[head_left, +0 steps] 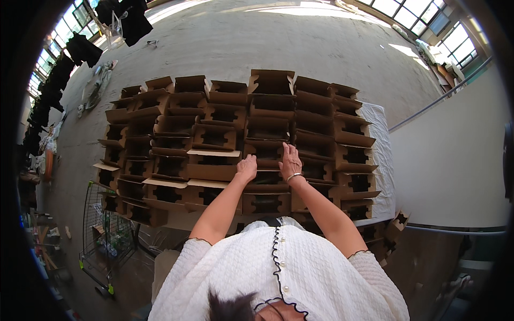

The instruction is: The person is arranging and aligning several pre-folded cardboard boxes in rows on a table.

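1. While both hands rested on the same open cardboard box (266, 179) just below the middle of the frame, the left hand (247, 167) lay curled at the box's left edge and the right hand (290, 162) lay flat with fingers spread along its far flap; neither pinched anything that could be seen
2. That box sat in the near part of a packed field of identical brown boxes (214, 128) covering a table, touching its neighbours on every visible side
3. To do this step well, I judged that the flap needed even pressure from both sides, with the palms pushing down together so the box stayed square and did not nudge the next row out of line
4. A light touch suited the thin card, since a hard press could crease the cut-out front
5. Counted: two hands, one bracelet (294, 176) on the right wrist, and roughly forty-odd boxes in about seven columns; the exact number could not be told because the near rows hid behind the arms
6. One wire trolley (104, 227) stood at lower left, and one pale cloth (381, 139) showed along the table's right edge
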A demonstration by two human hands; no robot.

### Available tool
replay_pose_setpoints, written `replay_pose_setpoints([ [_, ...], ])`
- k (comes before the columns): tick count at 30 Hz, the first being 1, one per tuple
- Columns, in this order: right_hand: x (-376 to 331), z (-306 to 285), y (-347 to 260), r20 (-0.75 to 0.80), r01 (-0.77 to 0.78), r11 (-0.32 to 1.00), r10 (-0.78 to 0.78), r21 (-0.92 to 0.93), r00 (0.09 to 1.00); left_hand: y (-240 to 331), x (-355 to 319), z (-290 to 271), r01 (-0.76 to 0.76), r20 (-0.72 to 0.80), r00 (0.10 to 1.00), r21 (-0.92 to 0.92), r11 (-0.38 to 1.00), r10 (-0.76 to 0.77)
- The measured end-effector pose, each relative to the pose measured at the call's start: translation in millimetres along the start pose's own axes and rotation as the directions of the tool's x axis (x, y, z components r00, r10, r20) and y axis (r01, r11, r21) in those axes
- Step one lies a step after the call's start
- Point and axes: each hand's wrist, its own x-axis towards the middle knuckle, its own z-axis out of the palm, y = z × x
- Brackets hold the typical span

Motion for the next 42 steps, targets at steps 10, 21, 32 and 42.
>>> replay_pose_setpoints([
  [10,48,-8,11,0.146,0.255,0.934,-0.224,-0.25,0.964,4,7,13,-0.006,-0.257,0.965,0.198,0.98,0.057],
  [21,23,30,36,0.267,0.179,0.973,-0.136,-0.144,0.954,19,18,-38,-0.037,-0.35,0.936,-0.142,0.989,-0.016],
  [32,46,3,-8,-0.032,0.06,0.972,-0.069,-0.229,0.997,-6,69,-31,0.024,-0.141,0.989,-0.173,0.985,-0.049],
  [42,74,37,45,0.223,0.106,0.973,-0.059,-0.205,0.973,2,91,-48,0.068,-0.169,0.983,-0.052,0.996,-0.076],
])
